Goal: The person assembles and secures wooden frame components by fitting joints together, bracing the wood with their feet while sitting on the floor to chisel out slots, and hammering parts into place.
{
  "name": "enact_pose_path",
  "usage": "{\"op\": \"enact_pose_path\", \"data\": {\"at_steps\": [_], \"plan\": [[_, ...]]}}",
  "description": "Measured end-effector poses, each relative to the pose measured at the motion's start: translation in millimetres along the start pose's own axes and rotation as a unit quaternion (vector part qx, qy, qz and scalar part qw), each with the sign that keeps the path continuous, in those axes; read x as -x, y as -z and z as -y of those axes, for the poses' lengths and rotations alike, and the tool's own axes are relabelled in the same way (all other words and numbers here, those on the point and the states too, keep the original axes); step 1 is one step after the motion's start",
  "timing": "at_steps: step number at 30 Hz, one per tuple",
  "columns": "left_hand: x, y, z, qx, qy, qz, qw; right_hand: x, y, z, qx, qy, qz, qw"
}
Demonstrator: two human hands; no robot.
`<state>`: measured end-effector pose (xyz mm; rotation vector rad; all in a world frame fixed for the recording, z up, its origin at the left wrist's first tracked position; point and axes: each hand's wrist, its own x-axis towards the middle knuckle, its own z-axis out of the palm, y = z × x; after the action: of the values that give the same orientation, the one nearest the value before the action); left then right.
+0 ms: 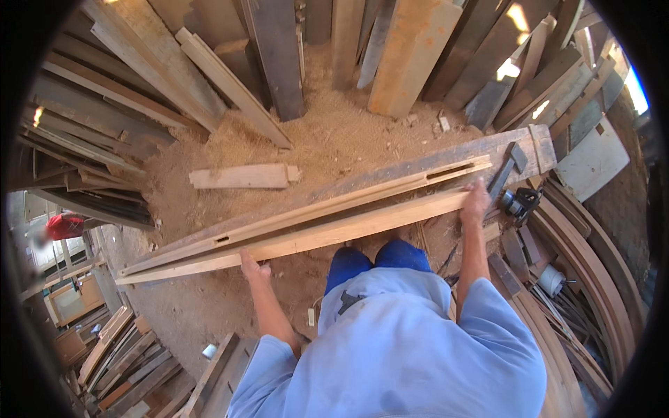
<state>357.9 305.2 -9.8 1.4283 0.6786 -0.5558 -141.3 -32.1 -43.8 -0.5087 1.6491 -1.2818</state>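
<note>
A long pale plank [362,224] slants beside a slotted beam [327,209], the two converging leftward.

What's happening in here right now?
A person has both hands on a plain beam: the right hand grips its right end, and the left hand is at its near edge, farther left. The plain beam lies alongside a slotted beam, with a gap between them that widens to the right. The slotted beam lies along a bench, and a dark tool lies near its right end.
</note>
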Motion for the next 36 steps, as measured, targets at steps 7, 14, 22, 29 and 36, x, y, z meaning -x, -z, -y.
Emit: {"op": "enact_pose_path", "data": {"at_steps": [7,14,22,29,36], "plan": [[32,-34,-3,-0.052,-0.012,-0.054,0.997,6,0,3,0.113,0.041,0.009,0.993],[-26,25,14,0.033,-0.020,0.042,0.998,-1,46,-26,0.145,0.047,0.129,0.980],[0,57,57,0.213,-0.001,0.036,0.976,0,93,41,0.314,-0.092,0.233,0.916],[3,65,40,0.327,-0.084,0.387,0.858,44,73,66,0.076,0.017,0.108,0.991],[-32,61,61,0.471,0.070,0.577,0.664,79,50,150,-0.090,0.135,0.264,0.951]]}}
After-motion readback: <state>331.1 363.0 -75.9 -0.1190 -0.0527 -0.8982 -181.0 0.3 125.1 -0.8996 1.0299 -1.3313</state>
